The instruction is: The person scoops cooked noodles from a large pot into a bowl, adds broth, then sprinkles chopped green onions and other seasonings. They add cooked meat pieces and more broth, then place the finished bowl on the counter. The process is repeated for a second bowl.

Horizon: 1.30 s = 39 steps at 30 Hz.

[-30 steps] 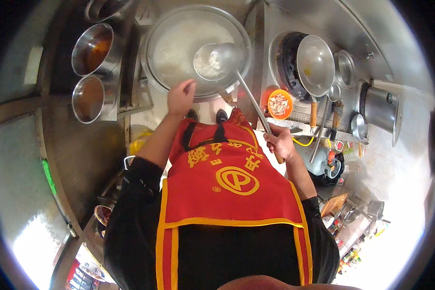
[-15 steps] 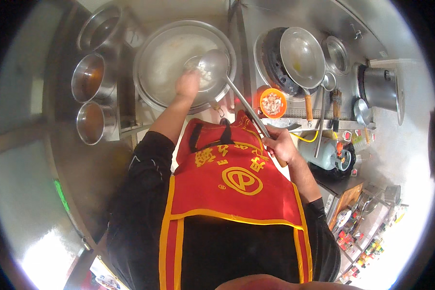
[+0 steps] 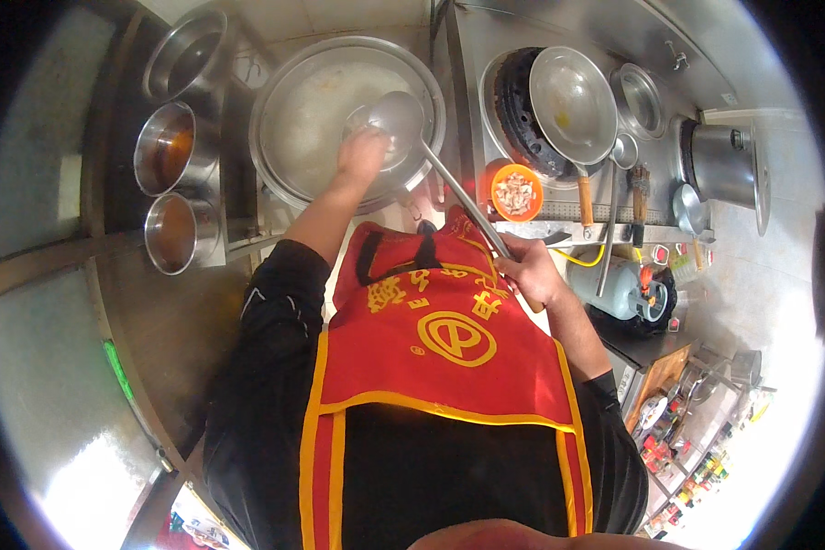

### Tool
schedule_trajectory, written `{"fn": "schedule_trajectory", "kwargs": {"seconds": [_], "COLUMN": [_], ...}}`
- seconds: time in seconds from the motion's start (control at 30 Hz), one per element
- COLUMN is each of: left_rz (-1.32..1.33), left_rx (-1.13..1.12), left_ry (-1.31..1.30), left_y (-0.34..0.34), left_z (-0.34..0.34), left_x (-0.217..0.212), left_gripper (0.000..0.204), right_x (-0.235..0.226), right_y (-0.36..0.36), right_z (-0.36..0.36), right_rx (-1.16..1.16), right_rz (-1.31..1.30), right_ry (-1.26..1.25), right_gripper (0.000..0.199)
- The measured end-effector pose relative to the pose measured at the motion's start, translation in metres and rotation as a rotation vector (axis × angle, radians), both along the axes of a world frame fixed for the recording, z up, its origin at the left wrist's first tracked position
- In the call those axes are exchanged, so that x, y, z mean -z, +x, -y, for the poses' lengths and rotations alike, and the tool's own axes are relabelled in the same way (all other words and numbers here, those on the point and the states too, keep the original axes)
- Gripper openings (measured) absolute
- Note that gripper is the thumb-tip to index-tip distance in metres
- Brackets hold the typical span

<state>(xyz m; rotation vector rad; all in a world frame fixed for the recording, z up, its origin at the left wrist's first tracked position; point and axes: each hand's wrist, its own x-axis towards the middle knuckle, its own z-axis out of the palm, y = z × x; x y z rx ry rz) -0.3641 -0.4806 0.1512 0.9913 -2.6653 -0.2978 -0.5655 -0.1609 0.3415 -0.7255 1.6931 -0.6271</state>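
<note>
In my right hand (image 3: 530,272), closed round the wooden-ended handle, is a long metal ladle (image 3: 399,119). Its broad round head is over a large metal pot (image 3: 264,151) with cloudy, pale liquid. My left hand (image 3: 364,151) reaches over the pot beside the ladle's head. Its fingers curl inward above a shallow round metal dish or strainer (image 3: 401,168); which it is I cannot tell. A few pale pieces show by the fingertips, and what the fingers hold is hidden.
Three metal pots (image 3: 167,147) stand left of the large pot. To the right, an orange bowl (image 3: 517,193) holds chopped pale pieces beside a burner, and a wooden-handled wok (image 3: 573,105) rests on it. Further right are a second ladle (image 3: 624,152), a tall pot (image 3: 722,170) and a gas cylinder (image 3: 619,289).
My left hand has shifted slightly right and up, covering most of the pale pieces seen before. The ladle's head has moved slightly left; my right hand keeps its grip.
</note>
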Motion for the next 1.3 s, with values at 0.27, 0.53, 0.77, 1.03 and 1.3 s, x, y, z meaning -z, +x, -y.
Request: {"fn": "schedule_trajectory", "kwargs": {"seconds": [0.27, 0.53, 0.77, 1.03, 1.3], "left_rz": [0.241, -0.547, -0.564, -0.325, 1.133], "left_rx": [0.039, -0.624, -0.921, -1.214, -0.463], "left_ry": [-0.028, 0.125, 0.419, 0.513, 0.573], "left_y": [-0.008, 0.050, 0.127, 0.193, 0.254], "left_z": [0.005, -0.052, -0.137, -0.192, -0.253], "left_x": [-0.014, 0.000, 0.015, 0.117, 0.146], "left_gripper": [0.021, 0.018, 0.026, 0.037, 0.037], "right_x": [0.004, 0.055, 0.058, 0.083, 0.097], "right_y": [-0.004, -0.008, -0.023, -0.044, -0.081], "right_z": [-0.001, 0.025, 0.042, 0.022, -0.061], "right_rx": [-0.073, -0.499, -0.379, -0.458, 0.375], "right_rz": [-0.082, -0.801, -0.482, -0.639, -0.170], "right_ry": [-0.041, -0.284, -0.175, -0.296, -0.315], "right_gripper": [0.047, 0.055, 0.049, 0.046, 0.061]}}
